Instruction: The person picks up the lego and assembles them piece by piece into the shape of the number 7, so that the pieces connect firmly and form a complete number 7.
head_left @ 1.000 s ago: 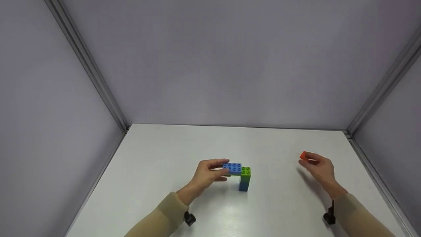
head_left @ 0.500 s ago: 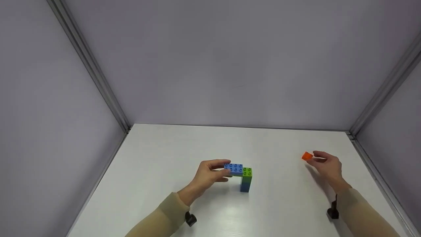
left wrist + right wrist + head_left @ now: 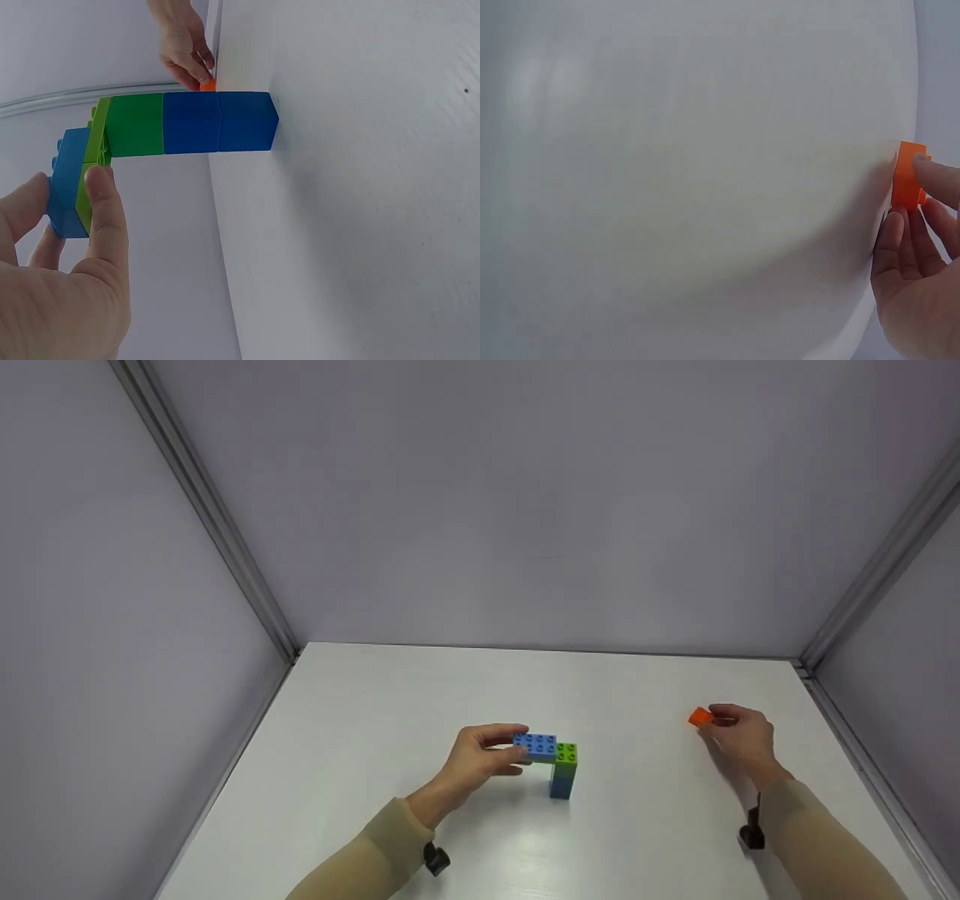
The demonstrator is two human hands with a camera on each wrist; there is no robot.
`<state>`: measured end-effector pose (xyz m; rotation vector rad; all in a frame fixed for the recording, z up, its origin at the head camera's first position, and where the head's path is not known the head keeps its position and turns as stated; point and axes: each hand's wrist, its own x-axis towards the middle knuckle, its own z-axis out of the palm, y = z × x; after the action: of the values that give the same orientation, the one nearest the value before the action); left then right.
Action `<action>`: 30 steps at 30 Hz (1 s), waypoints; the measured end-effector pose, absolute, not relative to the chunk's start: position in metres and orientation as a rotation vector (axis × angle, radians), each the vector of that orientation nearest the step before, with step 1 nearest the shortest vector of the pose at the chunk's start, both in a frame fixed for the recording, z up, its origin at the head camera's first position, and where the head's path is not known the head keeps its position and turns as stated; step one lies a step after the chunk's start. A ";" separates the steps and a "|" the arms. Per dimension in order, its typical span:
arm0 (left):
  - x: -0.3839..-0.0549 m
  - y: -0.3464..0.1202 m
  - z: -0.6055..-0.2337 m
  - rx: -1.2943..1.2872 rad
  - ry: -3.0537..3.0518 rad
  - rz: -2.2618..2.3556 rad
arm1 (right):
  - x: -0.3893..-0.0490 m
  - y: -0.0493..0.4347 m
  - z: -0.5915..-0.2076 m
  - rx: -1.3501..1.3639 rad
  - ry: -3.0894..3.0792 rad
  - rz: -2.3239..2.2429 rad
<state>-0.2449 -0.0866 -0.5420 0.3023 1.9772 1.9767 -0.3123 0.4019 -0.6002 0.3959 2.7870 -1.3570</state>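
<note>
My left hand [image 3: 471,756] grips a light blue brick [image 3: 538,745] by its left end, the top piece of a small building-block structure. Under that brick runs a lime-green plate [image 3: 95,139], which one of my fingers touches. Its other end sits on a column of a green brick [image 3: 136,126] over two dark blue bricks [image 3: 219,122], standing on the table. On the right, my right hand [image 3: 744,739] pinches a small orange brick [image 3: 699,717]. In the right wrist view the orange brick [image 3: 907,176] is close to the table surface; I cannot tell whether it touches.
The white table [image 3: 405,682] is bounded by a grey back wall [image 3: 525,510] and side walls [image 3: 90,622]. A dark wrist-worn device [image 3: 435,858] hangs below the left sleeve, another [image 3: 751,832] below the right sleeve.
My right hand has shifted slightly right, then back a little left, and the orange brick is turned and shows more. My left hand keeps its grip on the structure.
</note>
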 end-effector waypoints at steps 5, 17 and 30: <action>-0.247 -0.086 -0.542 0.313 1.981 1.973 | -0.314 0.401 -0.601 0.398 2.790 -1.339; -0.250 -0.087 -0.540 0.311 1.993 1.980 | -0.316 0.397 -0.602 0.420 2.760 -1.368; -0.254 -0.086 -0.541 0.286 2.025 1.971 | -0.313 0.386 -0.598 0.389 2.718 -1.434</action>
<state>-0.2536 -0.0858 -0.5412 0.2862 2.0249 1.9705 -0.3133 0.3865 -0.5977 0.3886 2.7183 -1.4339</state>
